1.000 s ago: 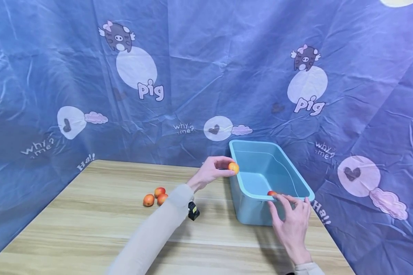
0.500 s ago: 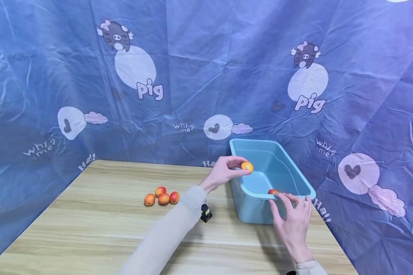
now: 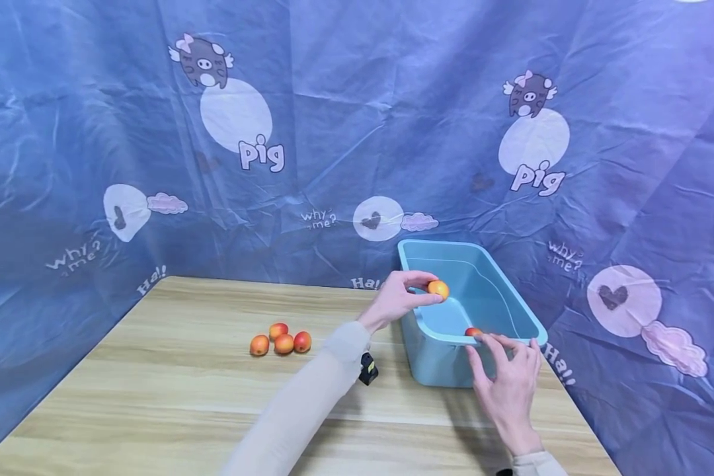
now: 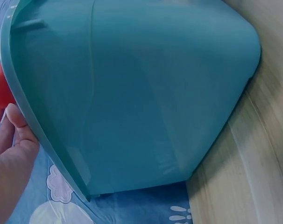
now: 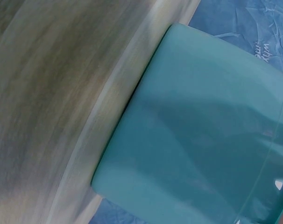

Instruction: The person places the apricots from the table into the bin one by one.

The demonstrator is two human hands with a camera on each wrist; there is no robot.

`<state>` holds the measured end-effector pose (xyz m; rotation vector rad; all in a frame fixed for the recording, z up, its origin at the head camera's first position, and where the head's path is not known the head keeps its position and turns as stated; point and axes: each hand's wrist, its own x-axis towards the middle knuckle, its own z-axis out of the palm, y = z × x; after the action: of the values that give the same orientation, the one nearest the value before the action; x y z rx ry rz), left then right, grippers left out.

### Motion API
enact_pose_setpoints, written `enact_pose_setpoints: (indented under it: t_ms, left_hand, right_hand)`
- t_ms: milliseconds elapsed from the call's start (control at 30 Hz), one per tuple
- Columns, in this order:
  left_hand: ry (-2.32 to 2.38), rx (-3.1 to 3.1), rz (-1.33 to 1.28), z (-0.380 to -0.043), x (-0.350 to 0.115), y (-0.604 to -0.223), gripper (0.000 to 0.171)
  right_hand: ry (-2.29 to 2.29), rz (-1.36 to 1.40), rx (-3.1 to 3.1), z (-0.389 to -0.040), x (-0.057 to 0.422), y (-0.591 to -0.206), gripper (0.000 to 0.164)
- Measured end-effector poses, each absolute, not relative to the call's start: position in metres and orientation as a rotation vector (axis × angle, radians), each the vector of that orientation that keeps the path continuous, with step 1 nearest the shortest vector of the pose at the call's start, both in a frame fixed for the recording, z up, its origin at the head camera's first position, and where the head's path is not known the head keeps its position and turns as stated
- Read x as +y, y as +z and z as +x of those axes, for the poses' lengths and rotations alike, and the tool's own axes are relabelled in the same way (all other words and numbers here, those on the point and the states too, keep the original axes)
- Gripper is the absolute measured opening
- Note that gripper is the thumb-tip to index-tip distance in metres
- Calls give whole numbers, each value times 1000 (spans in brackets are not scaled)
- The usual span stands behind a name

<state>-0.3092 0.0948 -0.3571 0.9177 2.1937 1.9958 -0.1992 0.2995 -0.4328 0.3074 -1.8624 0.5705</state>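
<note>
In the head view, my left hand pinches a small orange-red oval fruit between thumb and fingertips, over the left side of the light-blue plastic bin. The left wrist view has this fruit at its left edge, beside the bin's rim. My right hand holds the near rim, fingers over the top and thumb on the outer side. Just behind its index fingertip, a red fruit shows inside the bin, partly hidden by the rim. Mostly the bin's outer wall fills the right wrist view.
Several similar fruits lie in a loose cluster on the wooden table, left of the bin. A small black device sits at the left wrist. Behind the table hangs a blue cloth with printed pigs.
My left hand has carried the fruit rightward from the bin's left rim to over its opening. The moving sleeve has uncovered another fruit in the cluster. My right hand stays on the rim.
</note>
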Motion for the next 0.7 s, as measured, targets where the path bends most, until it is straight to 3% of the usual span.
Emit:
enact_pose_setpoints:
  t_ms: [700]
  left_hand:
    - [2018, 2254, 812, -302, 105, -356, 36]
  right_hand:
    - [570, 306, -1858, -198, 299, -432, 48]
